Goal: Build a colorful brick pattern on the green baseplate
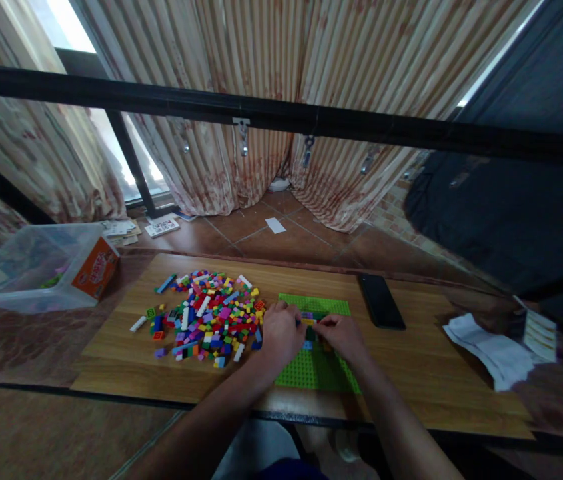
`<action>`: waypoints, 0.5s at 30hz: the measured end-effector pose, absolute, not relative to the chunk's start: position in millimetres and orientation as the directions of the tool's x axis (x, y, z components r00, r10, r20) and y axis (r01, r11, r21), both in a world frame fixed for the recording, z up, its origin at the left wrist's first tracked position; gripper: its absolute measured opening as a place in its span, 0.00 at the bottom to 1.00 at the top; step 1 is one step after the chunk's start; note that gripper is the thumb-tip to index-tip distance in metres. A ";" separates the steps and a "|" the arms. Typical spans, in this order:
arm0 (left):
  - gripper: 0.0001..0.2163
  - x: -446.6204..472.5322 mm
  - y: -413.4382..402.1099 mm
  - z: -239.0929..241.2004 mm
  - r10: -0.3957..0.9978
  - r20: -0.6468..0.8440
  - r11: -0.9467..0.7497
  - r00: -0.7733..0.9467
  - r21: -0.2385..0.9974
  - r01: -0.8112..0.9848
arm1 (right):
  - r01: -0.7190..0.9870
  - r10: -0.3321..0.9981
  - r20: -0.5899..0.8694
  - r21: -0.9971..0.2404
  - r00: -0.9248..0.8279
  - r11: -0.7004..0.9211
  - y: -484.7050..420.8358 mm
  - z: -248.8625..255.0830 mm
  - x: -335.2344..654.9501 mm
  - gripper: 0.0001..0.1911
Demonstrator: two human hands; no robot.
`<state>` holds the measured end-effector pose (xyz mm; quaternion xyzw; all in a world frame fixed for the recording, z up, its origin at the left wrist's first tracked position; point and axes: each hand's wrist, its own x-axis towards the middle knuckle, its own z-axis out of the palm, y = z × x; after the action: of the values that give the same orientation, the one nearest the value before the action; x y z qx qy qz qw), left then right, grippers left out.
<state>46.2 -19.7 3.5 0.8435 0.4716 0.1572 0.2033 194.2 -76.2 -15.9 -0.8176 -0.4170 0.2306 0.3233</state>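
A green studded baseplate point(317, 371) lies on a wooden board point(421, 373), with a few small bricks stuck on it. My left hand point(279, 333) and my right hand point(344, 335) meet over its middle, fingers curled. Between their fingertips they pinch a small yellow brick point(310, 321), which sits at or just above the plate. A heap of several loose coloured bricks point(208, 317) lies on the board just left of my left hand.
A black phone point(382, 301) lies right of the baseplate. Crumpled white paper point(491, 350) sits at the far right. A clear plastic tub point(31, 267) stands at the left. Curtains and a black bar cross the back.
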 end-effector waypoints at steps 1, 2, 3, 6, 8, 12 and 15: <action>0.06 48.0 -18.4 3.4 0.863 0.069 -0.467 0.500 0.486 0.739 | 0.529 0.829 -0.108 -0.723 0.549 -0.445 -75.5 -16.1 194.6 0.06; 0.06 49.1 -17.3 3.4 0.867 0.062 -0.460 0.494 0.484 0.745 | 0.525 0.827 -0.110 -0.725 0.551 -0.447 -75.0 -16.6 194.9 0.06; 0.06 49.7 -16.4 3.2 0.870 0.053 -0.452 0.491 0.485 0.749 | 0.520 0.826 -0.114 -0.727 0.552 -0.448 -74.7 -17.2 195.2 0.06; 0.06 50.7 -14.3 1.6 0.874 0.009 -0.427 0.486 0.493 0.758 | 0.507 0.826 -0.129 -0.734 0.549 -0.452 -74.1 -19.5 195.9 0.06; 0.06 51.5 -12.9 0.1 0.875 -0.024 -0.409 0.483 0.497 0.765 | 0.503 0.826 -0.135 -0.736 0.547 -0.453 -73.9 -20.4 196.2 0.06; 0.06 53.1 -10.8 -0.1 0.877 -0.060 -0.387 0.477 0.501 0.774 | 0.506 0.825 -0.135 -0.731 0.549 -0.457 -73.2 -19.8 195.9 0.06; 0.07 54.0 -10.7 2.8 0.877 -0.066 -0.381 0.476 0.507 0.773 | 0.512 0.825 -0.130 -0.728 0.549 -0.456 -72.8 -18.0 195.0 0.06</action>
<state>54.0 -10.7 2.8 0.8242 0.5005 0.1070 0.2423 195.0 -72.8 -18.0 -0.8182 -0.4086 0.2416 0.3244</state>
